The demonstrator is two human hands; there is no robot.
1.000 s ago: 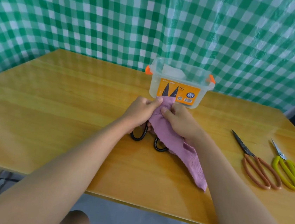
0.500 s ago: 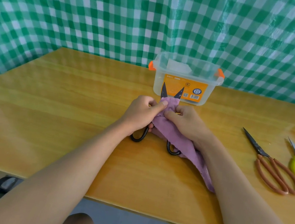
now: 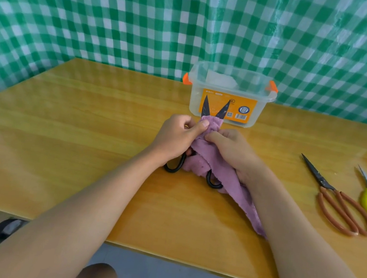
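**On a wooden table, bare blades meet a cloth**

On the table point(image 3: 62, 148), two hands work at centre. The left hand point(image 3: 174, 138) curls round the scissors point(image 3: 205, 108), thumb pressed on the cloth point(image 3: 207, 162). At its 3 o'clock, the right hand point(image 3: 233, 151) pinches that cloth over the blades. The tips poke out spread toward 12 o'clock, in front of a box point(image 3: 260, 95). If the cloth slips, fingers could well meet an edge.

Black scissors point(image 3: 205, 108) point away, blades spread open. A purple cloth point(image 3: 202, 161) wraps their middle, its tail trailing near-right.
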